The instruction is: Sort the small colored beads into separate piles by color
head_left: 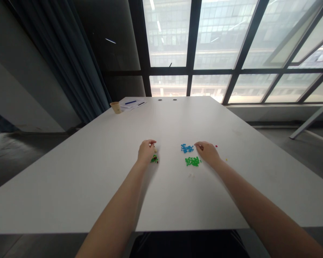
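Observation:
My left hand (146, 152) is closed on the white table (172, 200), beside a small mixed pile (154, 158) of green and dark red pieces. Whatever its fingers hold is too small to make out. A few pale pieces lie by its fingertips. Right of the middle, my right hand (206, 152) has its fingers pinched at the right edge of a pile of small blue pieces (187, 148); anything between them cannot be made out. Nearer to me lies a pile of small green pieces (193, 161), with a few whitish pieces (191, 175) below it.
A red piece (216, 146) and a yellow piece (226, 159) lie right of my right hand. At the table's far left stand a tan cup (115, 107) and papers (126, 106) with a blue pen (130, 102). Windows and a curtain are beyond.

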`<state>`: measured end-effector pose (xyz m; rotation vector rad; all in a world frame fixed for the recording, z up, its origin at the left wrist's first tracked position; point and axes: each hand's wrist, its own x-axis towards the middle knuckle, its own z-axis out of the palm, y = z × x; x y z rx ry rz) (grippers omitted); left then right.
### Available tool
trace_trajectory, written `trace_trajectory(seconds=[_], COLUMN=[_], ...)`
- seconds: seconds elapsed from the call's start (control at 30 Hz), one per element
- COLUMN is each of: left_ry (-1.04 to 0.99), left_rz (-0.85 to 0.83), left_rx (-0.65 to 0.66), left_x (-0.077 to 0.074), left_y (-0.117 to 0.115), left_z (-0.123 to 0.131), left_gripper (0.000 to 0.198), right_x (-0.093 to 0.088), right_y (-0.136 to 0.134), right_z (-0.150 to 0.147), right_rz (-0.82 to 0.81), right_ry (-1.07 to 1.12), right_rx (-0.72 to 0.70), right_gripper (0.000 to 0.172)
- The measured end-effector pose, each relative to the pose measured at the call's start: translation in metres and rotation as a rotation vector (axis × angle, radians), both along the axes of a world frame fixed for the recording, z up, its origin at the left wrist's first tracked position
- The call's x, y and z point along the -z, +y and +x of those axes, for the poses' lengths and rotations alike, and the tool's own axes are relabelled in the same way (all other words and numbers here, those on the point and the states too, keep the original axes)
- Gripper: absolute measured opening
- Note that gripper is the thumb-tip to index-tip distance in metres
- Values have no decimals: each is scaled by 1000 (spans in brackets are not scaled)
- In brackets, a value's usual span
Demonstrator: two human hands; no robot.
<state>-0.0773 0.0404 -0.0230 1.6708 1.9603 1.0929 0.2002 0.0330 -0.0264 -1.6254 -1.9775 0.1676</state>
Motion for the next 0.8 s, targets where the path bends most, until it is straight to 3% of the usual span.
trace_trajectory(seconds=[0.13, 0.3, 0.4, 0.57, 0.8], left_ry=[389, 494, 423, 165, 31], left_rz=[-114, -180, -155, 28, 121], left_rx=[-8, 44, 59, 85, 318], left_x=[3, 6, 11, 17, 12], left_y=[-5, -6, -4, -1, -1], left_z=[-1, 3, 2, 1, 18], left_gripper=[25, 24, 20, 13, 18], right_x=[10, 15, 13, 9, 5], right_y=[-3, -3, -3, -5, -8], right_z=[17, 25, 26, 26, 22], right_rz=[-5, -31, -33, -32, -48], right_ry=[135, 217, 236, 238, 308], right_rx=[110, 134, 121, 122, 42], right_gripper=[25, 25, 25, 26, 24])
